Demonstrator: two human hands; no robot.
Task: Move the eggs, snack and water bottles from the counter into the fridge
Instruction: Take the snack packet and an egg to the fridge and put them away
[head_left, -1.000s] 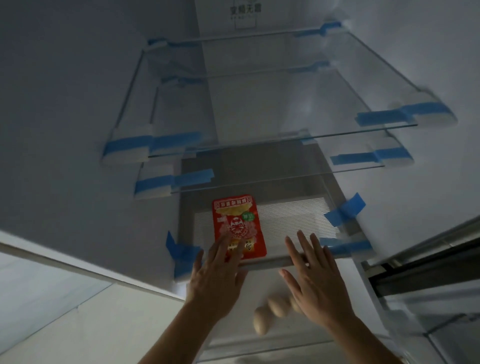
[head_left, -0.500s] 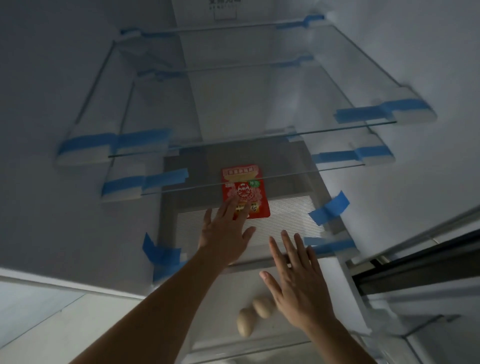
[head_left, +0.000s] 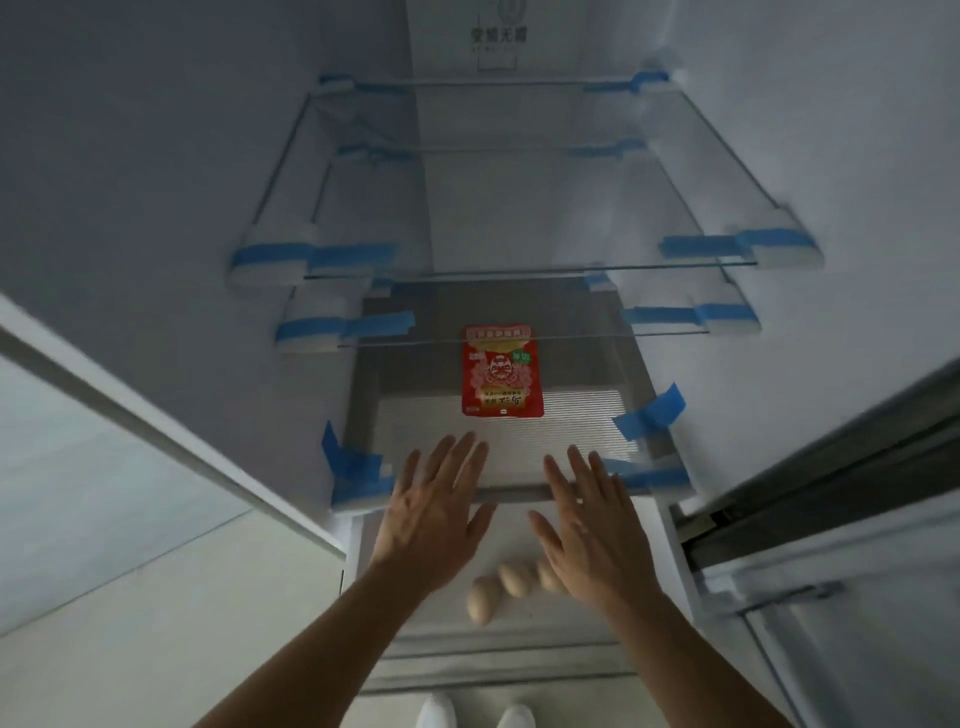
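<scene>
The red snack packet (head_left: 502, 371) lies flat on the ribbed lower shelf (head_left: 582, 421) inside the open fridge, partly under a glass shelf edge. Three eggs (head_left: 506, 584) rest in the compartment below that shelf, one partly hidden by my right wrist. My left hand (head_left: 434, 512) hovers open, fingers spread, just in front of the shelf's front edge and apart from the packet. Beside it my right hand (head_left: 587, 525) is open too, over the shelf's front edge. No water bottles are in view.
Two glass shelves (head_left: 519, 270) held with blue tape and white foam blocks sit above the snack shelf. The fridge door (head_left: 841, 519) stands open at the right. A white wall panel (head_left: 130, 493) is at the left. White shoes (head_left: 470, 714) show on the floor.
My left hand has let go of the snack packet and drawn back toward the shelf's front edge. The packet now lies deeper on the shelf. The view has shifted, showing three eggs.
</scene>
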